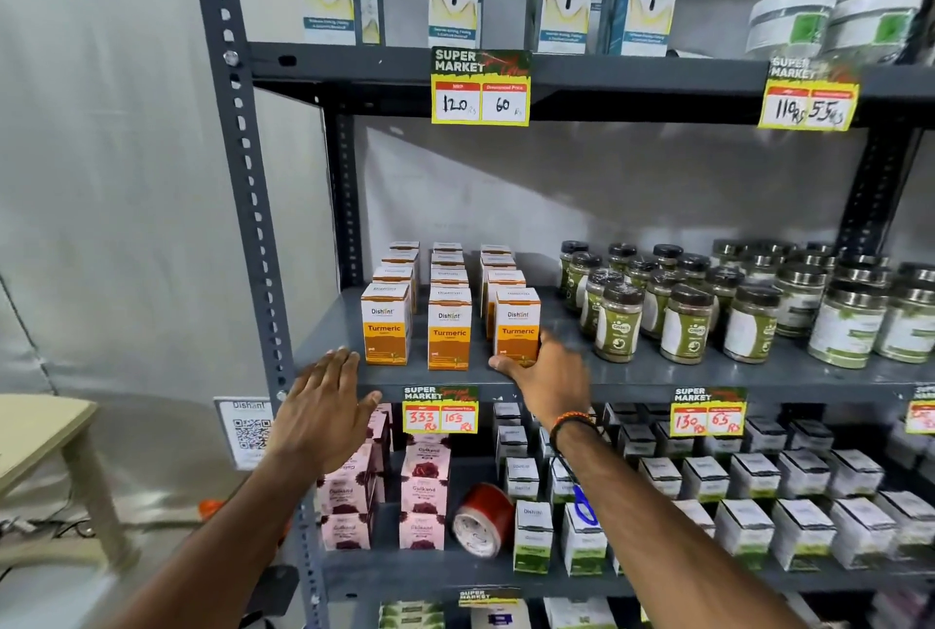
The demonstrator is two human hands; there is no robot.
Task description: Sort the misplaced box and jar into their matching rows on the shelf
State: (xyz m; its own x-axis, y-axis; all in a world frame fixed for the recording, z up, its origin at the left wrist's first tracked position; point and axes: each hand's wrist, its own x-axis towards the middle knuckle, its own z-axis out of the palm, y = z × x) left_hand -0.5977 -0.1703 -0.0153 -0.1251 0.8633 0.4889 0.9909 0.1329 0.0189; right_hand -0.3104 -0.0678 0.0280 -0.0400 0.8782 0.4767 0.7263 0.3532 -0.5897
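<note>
- The right hand (549, 375) is wrapped around the front-right Turmeric box (517, 327) on the middle shelf (657, 373), thumb at the box's lower front, fingers round its right side; a beaded band is worn at the wrist
- The left hand (324, 413) is held open and empty, fingers spread, just before the shelf edge and below the left box (385, 324)
- Three rows of orange-and-white boxes are seen on the shelf's left part, each marked "Dishant" and "Turmeric"; the held box stands at the front of the right row
- To the right, green jars (620, 322) with dark lids are grouped, then larger jars with metal lids; their labels are too blurred to be read
- On the shelf below, pink "Gulkand" boxes (425, 492) are stacked, a red tape roll (483, 519) lies beside them, and white boxes fill the rest
- Price tags headed "SUPER MARKET" are fixed to the shelf edges: 120 and 60, 333 and 165, 130 and 65
</note>
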